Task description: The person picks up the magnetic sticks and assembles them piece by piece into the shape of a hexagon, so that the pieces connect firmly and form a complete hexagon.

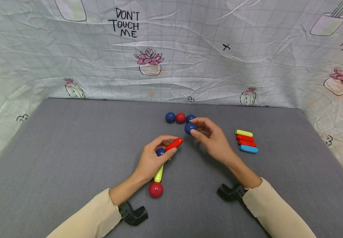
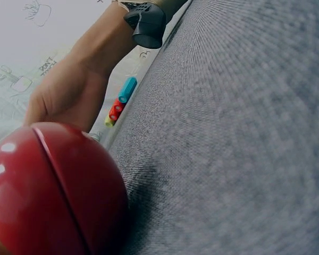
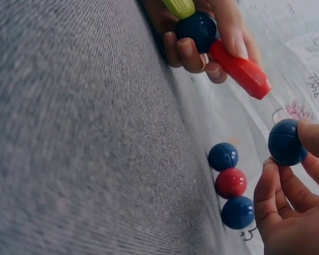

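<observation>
My left hand (image 1: 153,157) holds a joined piece: a red rod (image 1: 174,144) meets a blue ball (image 1: 160,152), and from that ball a yellow-green rod (image 1: 158,174) runs down to a red ball (image 1: 155,190). The thumb lies along the red rod, whose free end points toward my right hand (image 1: 213,140). Between thumb and fingertips the right hand pinches a loose blue ball (image 3: 285,142), a small gap away from the rod's tip. In the left wrist view the red ball (image 2: 56,191) looms large and hides most of the piece.
Two blue balls (image 1: 170,117) with a red ball (image 1: 180,117) between them form a row at the back of the grey table (image 1: 85,148). To the right lie a yellow-green rod (image 1: 244,133), two red rods (image 1: 246,140) and a light-blue rod (image 1: 248,149), side by side.
</observation>
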### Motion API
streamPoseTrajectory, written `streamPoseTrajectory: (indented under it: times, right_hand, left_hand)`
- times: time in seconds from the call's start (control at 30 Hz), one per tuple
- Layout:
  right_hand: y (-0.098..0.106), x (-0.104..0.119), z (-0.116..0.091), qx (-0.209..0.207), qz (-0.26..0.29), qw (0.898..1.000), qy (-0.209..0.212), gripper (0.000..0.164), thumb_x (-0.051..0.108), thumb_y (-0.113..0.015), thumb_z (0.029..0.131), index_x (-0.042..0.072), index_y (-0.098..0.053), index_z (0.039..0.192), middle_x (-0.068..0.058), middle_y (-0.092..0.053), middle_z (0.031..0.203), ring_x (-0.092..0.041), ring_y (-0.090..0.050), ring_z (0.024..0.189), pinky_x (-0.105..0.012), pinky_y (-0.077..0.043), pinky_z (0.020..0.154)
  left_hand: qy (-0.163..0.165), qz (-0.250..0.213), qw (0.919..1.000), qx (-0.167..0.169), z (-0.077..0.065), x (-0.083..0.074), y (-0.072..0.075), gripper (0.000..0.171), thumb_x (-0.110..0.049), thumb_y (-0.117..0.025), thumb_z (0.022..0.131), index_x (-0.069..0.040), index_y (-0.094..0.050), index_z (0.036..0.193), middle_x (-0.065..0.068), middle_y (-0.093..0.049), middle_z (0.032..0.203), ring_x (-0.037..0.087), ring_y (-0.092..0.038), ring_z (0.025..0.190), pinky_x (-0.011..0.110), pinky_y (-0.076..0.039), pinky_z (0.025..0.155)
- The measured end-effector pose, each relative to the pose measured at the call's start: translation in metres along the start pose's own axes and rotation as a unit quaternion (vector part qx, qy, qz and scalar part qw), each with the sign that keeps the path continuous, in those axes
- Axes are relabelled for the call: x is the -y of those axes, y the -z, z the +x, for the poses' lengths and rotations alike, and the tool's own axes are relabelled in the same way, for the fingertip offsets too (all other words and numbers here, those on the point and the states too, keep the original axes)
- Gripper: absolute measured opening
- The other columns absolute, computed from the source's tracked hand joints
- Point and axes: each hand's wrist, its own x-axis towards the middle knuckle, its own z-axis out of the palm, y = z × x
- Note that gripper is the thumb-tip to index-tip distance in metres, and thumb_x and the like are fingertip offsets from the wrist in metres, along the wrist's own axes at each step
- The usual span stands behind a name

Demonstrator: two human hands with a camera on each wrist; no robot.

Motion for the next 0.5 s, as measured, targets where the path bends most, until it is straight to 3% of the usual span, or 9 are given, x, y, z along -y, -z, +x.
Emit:
streamPoseTrajectory:
  times: [0.23,0.33,0.5]
  right_hand:
    - [-0.0033,0.0117,-0.0015,0.015,0.004,1.0,-0.004,0.031,0.009,-0.059,0.095,0.003,-0.055,0.126,-0.011,-0.056,0.112,-0.024,-0.053,0.097,-0.037,-0.051,0.073]
    - [-0.0034,0.0025,-0.0007,0.021,0.003,1.0,-0.004,0.032,0.014,-0.061,0.095,0.006,-0.056,0.126,-0.008,-0.057,0.112,-0.021,-0.054,0.097,-0.031,-0.051,0.072]
    - [-0.0038,0.0028,-0.0011,0.026,-0.004,1.0,-0.008,0.032,0.015,-0.062,0.095,0.006,-0.056,0.125,-0.008,-0.059,0.11,-0.021,-0.054,0.098,-0.031,-0.051,0.072]
  left_hand:
    - [0.003,0.0,1.0,0.002,0.0001,-0.0001,0.0005,0.029,0.003,-0.065,0.088,0.002,-0.061,0.117,0.016,-0.062,0.092,0.032,-0.057,0.069,0.027,-0.05,0.061]
    - [0.004,0.0,1.0,0.001,-0.0002,0.0002,0.0007,0.029,0.003,-0.065,0.089,0.002,-0.061,0.118,0.016,-0.062,0.092,0.031,-0.057,0.07,0.027,-0.05,0.062]
    - [0.005,-0.001,1.0,0.0,0.0001,0.0003,0.0004,0.029,0.003,-0.064,0.089,0.003,-0.061,0.117,0.016,-0.062,0.092,0.031,-0.057,0.068,0.026,-0.05,0.061]
